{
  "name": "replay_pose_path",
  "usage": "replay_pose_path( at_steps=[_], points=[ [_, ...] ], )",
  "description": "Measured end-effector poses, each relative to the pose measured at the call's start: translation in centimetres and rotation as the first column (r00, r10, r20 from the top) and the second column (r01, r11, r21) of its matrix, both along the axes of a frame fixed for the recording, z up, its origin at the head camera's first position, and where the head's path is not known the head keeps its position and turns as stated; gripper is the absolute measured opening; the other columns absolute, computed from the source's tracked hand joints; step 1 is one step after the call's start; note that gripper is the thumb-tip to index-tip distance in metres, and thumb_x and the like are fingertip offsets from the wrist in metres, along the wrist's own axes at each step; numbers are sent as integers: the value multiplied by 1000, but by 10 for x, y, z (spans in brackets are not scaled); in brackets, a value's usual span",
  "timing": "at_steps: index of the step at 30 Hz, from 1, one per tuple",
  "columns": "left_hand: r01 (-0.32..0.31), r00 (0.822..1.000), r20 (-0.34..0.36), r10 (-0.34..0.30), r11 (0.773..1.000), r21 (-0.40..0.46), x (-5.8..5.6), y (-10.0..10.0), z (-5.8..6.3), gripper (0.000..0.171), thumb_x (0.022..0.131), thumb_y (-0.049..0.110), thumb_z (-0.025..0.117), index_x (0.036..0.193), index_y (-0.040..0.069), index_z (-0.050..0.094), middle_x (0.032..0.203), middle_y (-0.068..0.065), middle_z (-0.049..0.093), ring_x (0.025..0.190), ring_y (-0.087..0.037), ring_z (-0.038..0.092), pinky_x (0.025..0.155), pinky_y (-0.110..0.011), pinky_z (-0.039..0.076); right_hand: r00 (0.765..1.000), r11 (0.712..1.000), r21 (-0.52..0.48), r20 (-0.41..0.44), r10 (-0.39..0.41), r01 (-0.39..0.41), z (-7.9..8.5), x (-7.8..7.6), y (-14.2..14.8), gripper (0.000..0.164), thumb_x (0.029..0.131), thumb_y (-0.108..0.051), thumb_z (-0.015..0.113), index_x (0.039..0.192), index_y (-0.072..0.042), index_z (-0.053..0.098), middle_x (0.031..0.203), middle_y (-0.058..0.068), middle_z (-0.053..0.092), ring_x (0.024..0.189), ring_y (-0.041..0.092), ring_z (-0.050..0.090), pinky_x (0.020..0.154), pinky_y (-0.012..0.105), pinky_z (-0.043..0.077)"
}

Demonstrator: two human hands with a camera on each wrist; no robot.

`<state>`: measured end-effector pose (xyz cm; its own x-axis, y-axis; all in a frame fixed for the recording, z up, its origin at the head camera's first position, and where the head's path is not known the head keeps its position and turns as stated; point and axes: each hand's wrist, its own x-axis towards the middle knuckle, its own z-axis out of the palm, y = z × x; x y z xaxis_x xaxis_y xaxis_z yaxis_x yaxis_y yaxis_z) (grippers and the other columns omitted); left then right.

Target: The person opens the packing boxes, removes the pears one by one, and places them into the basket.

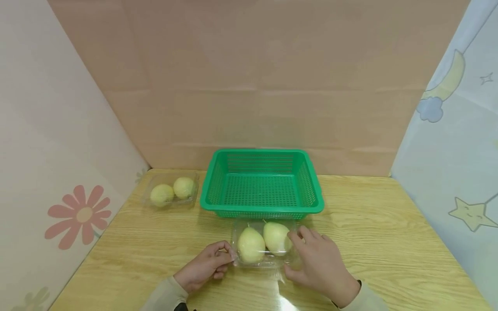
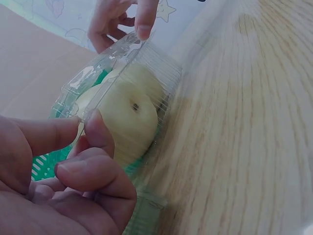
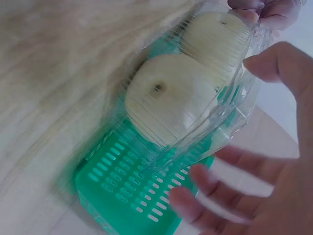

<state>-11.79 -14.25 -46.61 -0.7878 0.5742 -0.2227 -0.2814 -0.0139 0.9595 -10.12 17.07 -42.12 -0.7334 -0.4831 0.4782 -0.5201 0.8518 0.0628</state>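
Observation:
Two pale yellow-green pears [image 1: 251,245] lie side by side in a clear plastic clamshell box [image 1: 268,261] in front of the green basket. At its left front corner, my left hand [image 1: 208,264] pinches the rim between thumb and forefinger, as the left wrist view [image 2: 73,171] also shows. My right hand [image 1: 320,262] is at the box's right end, fingers spread and slightly bent. In the right wrist view its thumb [image 3: 266,66] lies close to the rim; whether it touches is unclear. The lid looks closed or nearly so.
Just behind the box stands a green plastic basket [image 1: 320,203] with slotted walls and nothing inside. Another clear box [image 1: 190,206] with two pears [image 1: 161,195] sits at the back left of the wooden table [image 1: 373,233]. Patterned panels flank the table, and a brown wall [image 1: 264,86] rises behind.

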Motion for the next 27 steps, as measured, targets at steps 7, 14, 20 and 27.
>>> replay_pose_path(
  at_steps=[7, 14, 20, 27],
  points=[
    [20, 1000, -6, -20, 1000, 16, -1, -1, 0, 8, 103, 15, 55, 100, 8, 55, 88, 2, 56, 59, -4, 33, 52, -16, 32, 999, 999, 13, 16, -49, 49, 0, 4, 5, 69, 63, -58, 80, 109, -7, 69, 86, 3, 66, 74, 19, 60, 53, 30, 48],
    [30, 1000, 2, -30, 999, 10, -1, -2, 0, 8, 103, 15, 54, 100, 8, 54, 87, 2, 56, 58, -5, 32, 52, -17, 32, 993, 993, -16, 17, 119, -119, 4, 1, 12, 44, 63, -34, 86, 94, -6, 72, 70, -3, 61, 60, 8, 50, 46, 19, 37],
    [38, 999, 8, -38, 999, 15, 0, -4, 3, 7, 103, 14, 54, 99, 8, 52, 83, 2, 52, 57, -6, 31, 53, -18, 31, 979, 979, -27, 0, 204, -204, 2, 0, 14, 34, 61, -22, 84, 88, -8, 69, 63, -8, 56, 57, 5, 42, 45, 16, 32],
    [65, 998, 15, -65, 997, 32, 1, -5, 6, 6, 103, 13, 54, 99, 8, 52, 79, 4, 54, 56, -5, 31, 52, -18, 31, 966, 969, -9, -86, 244, -246, -2, 1, 15, 28, 58, -12, 79, 66, -20, 54, 65, -13, 45, 58, 4, 34, 45, 13, 25]
  ],
)
